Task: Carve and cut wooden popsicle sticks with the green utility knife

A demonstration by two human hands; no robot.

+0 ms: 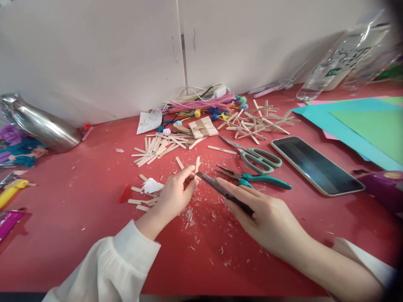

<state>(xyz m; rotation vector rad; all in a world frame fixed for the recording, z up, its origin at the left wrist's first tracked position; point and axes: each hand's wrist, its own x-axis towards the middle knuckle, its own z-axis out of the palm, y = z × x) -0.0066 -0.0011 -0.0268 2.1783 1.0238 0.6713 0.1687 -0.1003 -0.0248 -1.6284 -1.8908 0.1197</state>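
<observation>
My left hand [177,188] pinches a short wooden craft stick [197,165], which points up from the fingertips. My right hand [262,212] is wrapped round a dark utility knife [228,195]. The knife's blade [204,178] reaches the stick close to my left thumb; whether it touches the wood I cannot tell. Thin wood shavings [189,216] lie scattered on the red tabletop [176,260] below. Left of my left hand are several craft sticks [134,201] and a crumpled white scrap [152,186]. Just beyond the knife rest teal-handled pliers [267,180] and green-handled scissors [261,159].
Loose craft sticks [157,147], a bundled stack [204,127] and pink pipe cleaners [204,103] lie toward the wall. A phone [316,165], coloured paper [355,126] and a plastic bottle [324,73] occupy the right. At left are a metal jug [50,126] and a yellow tool [12,191].
</observation>
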